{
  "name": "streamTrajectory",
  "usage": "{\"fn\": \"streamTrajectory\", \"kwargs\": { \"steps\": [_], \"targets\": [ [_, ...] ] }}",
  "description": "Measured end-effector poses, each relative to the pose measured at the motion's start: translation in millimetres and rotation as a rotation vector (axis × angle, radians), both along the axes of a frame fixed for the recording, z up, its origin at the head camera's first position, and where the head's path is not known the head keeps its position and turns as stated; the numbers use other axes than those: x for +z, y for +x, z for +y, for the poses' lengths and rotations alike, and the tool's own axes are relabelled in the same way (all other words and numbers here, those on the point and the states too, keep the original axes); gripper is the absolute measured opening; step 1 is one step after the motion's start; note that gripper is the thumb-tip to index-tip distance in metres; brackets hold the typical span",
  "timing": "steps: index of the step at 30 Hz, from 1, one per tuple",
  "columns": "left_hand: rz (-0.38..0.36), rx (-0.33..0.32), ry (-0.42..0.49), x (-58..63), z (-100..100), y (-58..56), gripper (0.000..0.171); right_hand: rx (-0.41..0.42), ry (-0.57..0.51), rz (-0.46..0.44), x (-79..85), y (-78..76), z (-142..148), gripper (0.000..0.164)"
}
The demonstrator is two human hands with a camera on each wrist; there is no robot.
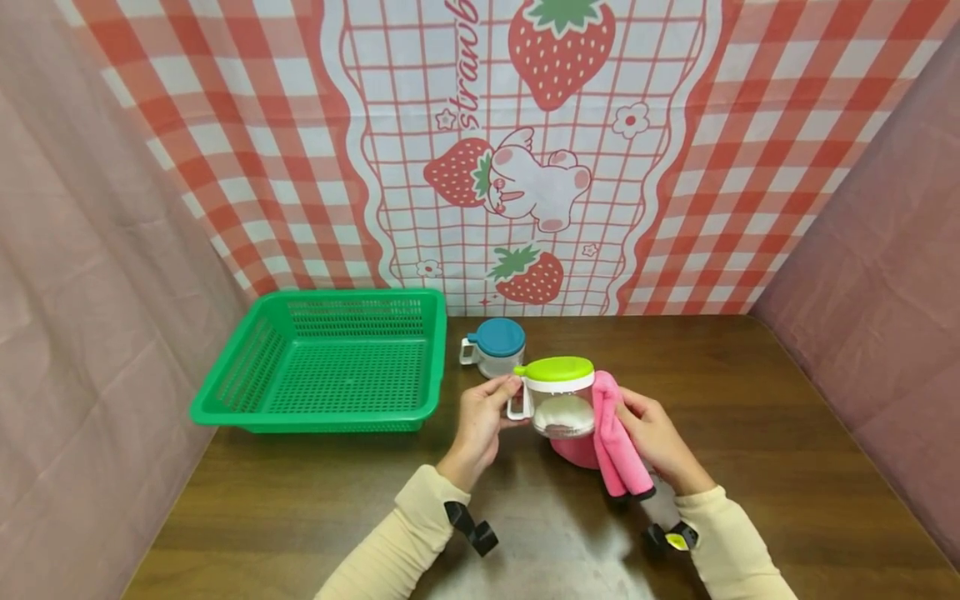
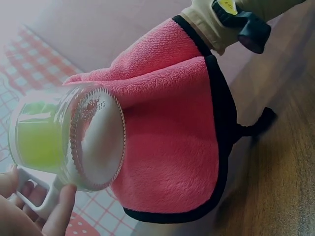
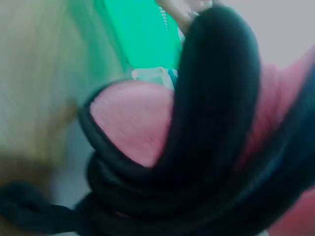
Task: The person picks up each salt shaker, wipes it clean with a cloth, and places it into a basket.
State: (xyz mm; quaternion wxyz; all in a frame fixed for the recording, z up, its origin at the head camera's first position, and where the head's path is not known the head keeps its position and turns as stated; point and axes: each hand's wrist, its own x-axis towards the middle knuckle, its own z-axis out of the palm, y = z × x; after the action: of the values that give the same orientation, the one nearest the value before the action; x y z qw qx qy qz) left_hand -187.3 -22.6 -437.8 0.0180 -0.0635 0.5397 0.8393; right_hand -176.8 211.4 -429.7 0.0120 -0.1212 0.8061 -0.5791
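My left hand [image 1: 482,421] grips the white handle of a clear seasoning jar [image 1: 564,408] with a lime-green lid, held above the table. Whitish contents show through its wall. In the left wrist view the jar [image 2: 98,140] is tilted with its ribbed base facing the camera. My right hand [image 1: 660,437] holds a pink cloth [image 1: 618,450] with black edging against the jar's right side. The cloth hangs down below and behind the jar. In the right wrist view, folds of the cloth [image 3: 135,118] hide the fingers.
A second seasoning jar [image 1: 500,343] with a blue lid stands on the table behind the held one. To the left sits a green plastic basket [image 1: 318,419] with perforated walls. A checked strawberry curtain [image 1: 525,275] hangs along the table's back edge.
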Motion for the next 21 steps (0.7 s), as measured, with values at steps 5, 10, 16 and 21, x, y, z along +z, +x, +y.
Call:
{"fn": "streamTrajectory", "kwargs": {
  "steps": [5,10,16,21],
  "targets": [
    [-0.021,0.000,-0.061,-0.4,0.8,-0.9,0.034,-0.105,0.012,0.040,-3.0,3.0,-6.5,0.036],
    [-0.014,-0.002,-0.088,0.8,0.9,-1.1,0.032,-0.134,0.013,0.059,-4.0,4.1,-7.7,0.034],
    [0.007,0.004,-0.088,1.6,1.2,-1.6,0.031,-0.120,0.012,0.048,-3.8,3.5,-6.3,0.034],
    [0.002,-0.005,-0.078,1.0,0.7,-1.3,0.033,-0.115,0.028,0.074,-2.9,2.3,-5.8,0.032]
  ]
}}
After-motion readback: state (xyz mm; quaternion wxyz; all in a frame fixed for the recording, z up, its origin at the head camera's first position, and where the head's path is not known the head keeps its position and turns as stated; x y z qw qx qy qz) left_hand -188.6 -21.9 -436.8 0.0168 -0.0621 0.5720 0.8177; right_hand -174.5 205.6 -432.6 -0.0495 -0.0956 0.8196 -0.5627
